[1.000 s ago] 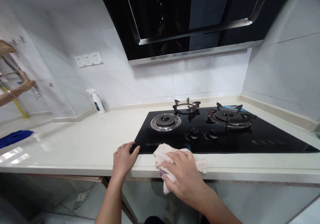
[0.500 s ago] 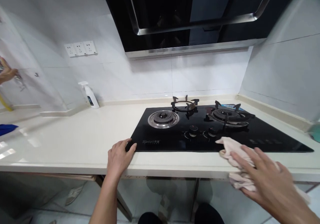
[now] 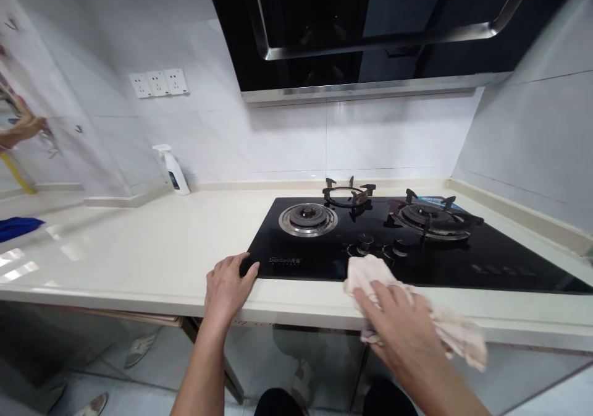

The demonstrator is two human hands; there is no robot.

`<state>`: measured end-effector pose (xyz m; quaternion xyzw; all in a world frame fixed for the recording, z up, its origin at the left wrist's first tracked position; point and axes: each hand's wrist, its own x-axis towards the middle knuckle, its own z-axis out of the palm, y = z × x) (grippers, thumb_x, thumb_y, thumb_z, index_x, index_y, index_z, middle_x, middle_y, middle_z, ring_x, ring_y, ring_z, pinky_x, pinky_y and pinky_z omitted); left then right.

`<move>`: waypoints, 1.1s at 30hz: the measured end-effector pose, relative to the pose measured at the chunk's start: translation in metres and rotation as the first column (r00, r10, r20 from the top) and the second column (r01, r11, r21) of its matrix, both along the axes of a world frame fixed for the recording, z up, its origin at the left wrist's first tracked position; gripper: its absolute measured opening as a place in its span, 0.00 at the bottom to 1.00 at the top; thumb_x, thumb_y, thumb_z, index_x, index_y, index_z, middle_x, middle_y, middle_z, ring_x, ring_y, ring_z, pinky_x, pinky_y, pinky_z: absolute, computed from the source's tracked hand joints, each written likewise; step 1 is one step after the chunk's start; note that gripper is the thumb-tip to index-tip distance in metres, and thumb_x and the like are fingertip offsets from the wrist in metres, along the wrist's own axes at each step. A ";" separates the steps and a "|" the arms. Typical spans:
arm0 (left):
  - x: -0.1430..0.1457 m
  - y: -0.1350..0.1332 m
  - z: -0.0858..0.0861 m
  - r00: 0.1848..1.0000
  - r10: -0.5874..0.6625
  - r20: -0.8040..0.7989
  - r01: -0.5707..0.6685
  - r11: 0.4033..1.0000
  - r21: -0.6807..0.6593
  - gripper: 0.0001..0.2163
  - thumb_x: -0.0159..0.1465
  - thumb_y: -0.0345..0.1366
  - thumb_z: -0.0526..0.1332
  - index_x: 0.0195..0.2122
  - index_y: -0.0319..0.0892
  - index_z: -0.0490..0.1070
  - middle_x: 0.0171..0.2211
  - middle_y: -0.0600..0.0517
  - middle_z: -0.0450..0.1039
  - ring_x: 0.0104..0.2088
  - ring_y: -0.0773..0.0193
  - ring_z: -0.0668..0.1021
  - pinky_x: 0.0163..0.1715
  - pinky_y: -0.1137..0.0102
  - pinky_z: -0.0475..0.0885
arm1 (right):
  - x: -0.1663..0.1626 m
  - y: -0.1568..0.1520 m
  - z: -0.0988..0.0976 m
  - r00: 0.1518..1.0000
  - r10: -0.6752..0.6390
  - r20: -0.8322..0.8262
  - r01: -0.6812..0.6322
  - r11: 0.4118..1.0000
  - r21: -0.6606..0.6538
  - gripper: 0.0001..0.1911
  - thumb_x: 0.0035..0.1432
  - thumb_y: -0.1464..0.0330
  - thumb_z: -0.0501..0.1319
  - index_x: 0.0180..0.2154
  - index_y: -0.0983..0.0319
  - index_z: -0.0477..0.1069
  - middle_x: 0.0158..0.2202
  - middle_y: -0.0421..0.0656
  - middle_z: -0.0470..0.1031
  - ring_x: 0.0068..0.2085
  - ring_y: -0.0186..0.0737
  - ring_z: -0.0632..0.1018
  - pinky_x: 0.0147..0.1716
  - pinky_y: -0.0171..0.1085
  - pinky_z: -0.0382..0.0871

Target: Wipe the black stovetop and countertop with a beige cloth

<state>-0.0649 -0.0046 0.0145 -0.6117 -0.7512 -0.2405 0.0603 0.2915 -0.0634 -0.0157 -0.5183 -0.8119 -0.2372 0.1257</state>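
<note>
My right hand (image 3: 402, 329) lies flat on a crumpled pale pink cloth (image 3: 451, 329), pressing it against the front strip of the cream countertop (image 3: 148, 249) and the front edge of the black glass gas hob (image 3: 463, 261). Part of the cloth hangs over the counter's front edge. My left hand (image 3: 228, 291) rests on the counter with its fingertips touching the hob's front left corner, fingers loosely spread and holding nothing.
The hob carries a bare left burner (image 3: 308, 218), a loose pan support (image 3: 348, 195) behind it and a right burner (image 3: 433, 217), with knobs (image 3: 365, 243) in front. A spray bottle (image 3: 175, 170) stands by the wall. A blue cloth (image 3: 18, 226) lies far left, near another person's hand (image 3: 23, 128).
My right hand swept the cloth from the counter's middle far to the right, and has now come back leftwards to below the knobs. My left hand has stayed at the hob's corner.
</note>
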 end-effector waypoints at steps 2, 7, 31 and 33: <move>0.000 0.000 0.000 1.000 -0.007 0.007 0.007 1.000 0.003 0.21 0.70 0.51 0.53 0.58 0.47 0.73 0.58 0.45 0.76 0.60 0.44 0.73 0.60 0.48 0.65 | -0.040 0.003 0.012 0.998 0.065 -0.004 -0.065 0.997 -0.043 0.43 0.46 0.60 0.77 0.63 0.55 0.67 0.59 0.55 0.72 0.49 0.60 0.74 0.43 0.55 0.67; 0.000 -0.001 0.000 1.000 0.007 0.031 -0.007 1.000 0.013 0.20 0.69 0.50 0.54 0.56 0.49 0.74 0.57 0.45 0.77 0.60 0.45 0.73 0.60 0.49 0.66 | -0.097 0.005 0.034 0.971 0.235 -0.035 -0.238 0.964 -0.121 0.33 0.57 0.66 0.70 0.63 0.58 0.67 0.57 0.55 0.73 0.49 0.57 0.73 0.43 0.52 0.67; 0.000 -0.003 0.002 0.999 -0.007 0.052 0.007 1.000 -0.003 0.20 0.70 0.50 0.54 0.56 0.48 0.75 0.58 0.45 0.76 0.61 0.46 0.72 0.62 0.49 0.64 | -0.016 0.118 0.039 0.647 0.232 -0.726 -0.535 0.817 -0.216 0.18 0.66 0.62 0.54 0.53 0.57 0.74 0.52 0.47 0.73 0.50 0.44 0.75 0.52 0.44 0.68; -0.001 -0.003 0.003 0.993 -0.031 0.111 0.028 0.999 0.033 0.20 0.69 0.51 0.54 0.56 0.49 0.74 0.60 0.46 0.74 0.63 0.47 0.72 0.64 0.50 0.64 | -0.018 0.118 0.039 0.658 0.259 -0.707 -0.553 0.803 -0.221 0.14 0.66 0.61 0.55 0.46 0.55 0.76 0.46 0.44 0.75 0.45 0.43 0.75 0.48 0.41 0.69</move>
